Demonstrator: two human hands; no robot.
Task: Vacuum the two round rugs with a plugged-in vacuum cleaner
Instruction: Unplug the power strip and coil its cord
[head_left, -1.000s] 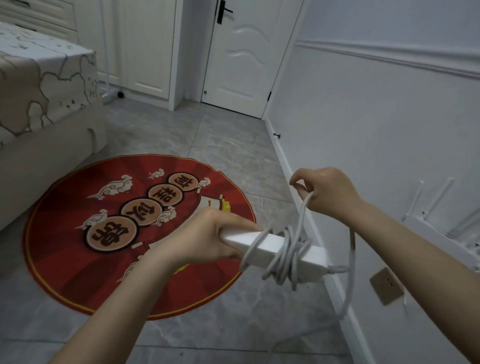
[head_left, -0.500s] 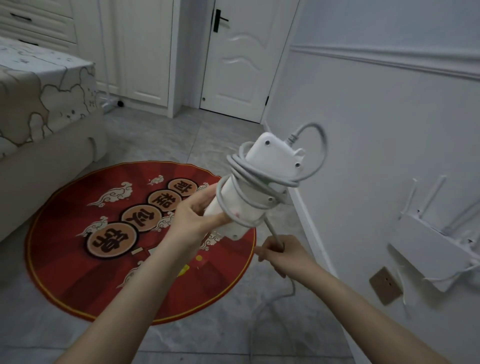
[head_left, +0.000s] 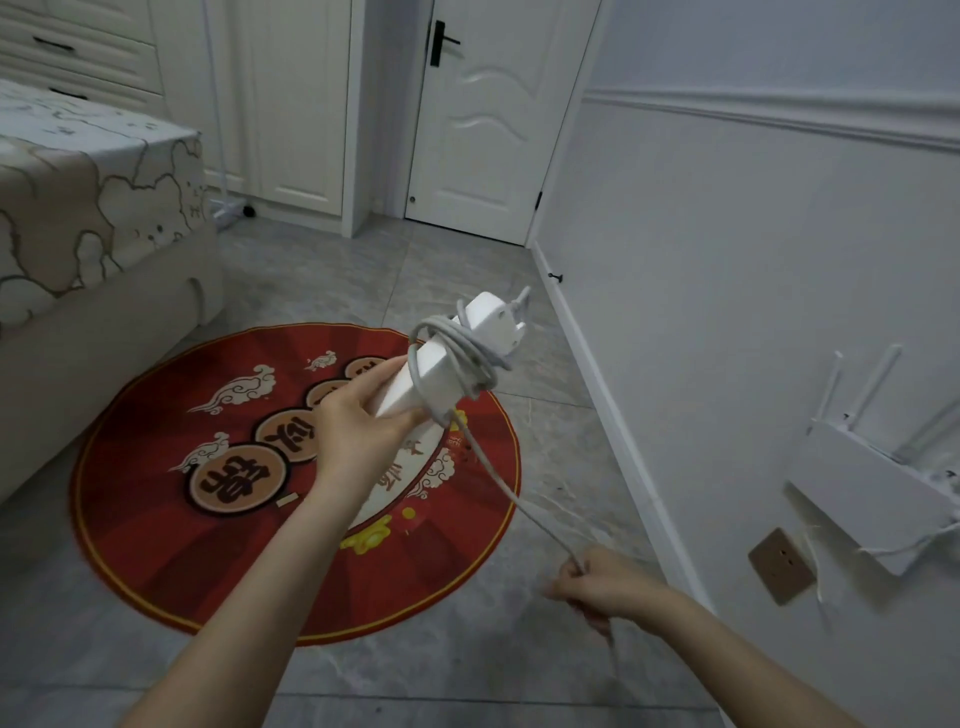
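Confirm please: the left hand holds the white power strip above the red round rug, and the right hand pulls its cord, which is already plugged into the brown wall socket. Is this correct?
Not quite. The head view shows the brown wall socket with nothing plugged in. The rest holds: the left hand holds the white power strip above the red round rug, and the right hand pulls its cord.

The round red rug (head_left: 156, 499) on the floor carries a row of brown discs, each with one large dark Chinese character, seen at a slant. The nearest disc reads 第 (head_left: 236, 480); the next (head_left: 291, 434) is partly covered by an arm. Small writing near the rug's right edge (head_left: 457, 441) is too small to read.
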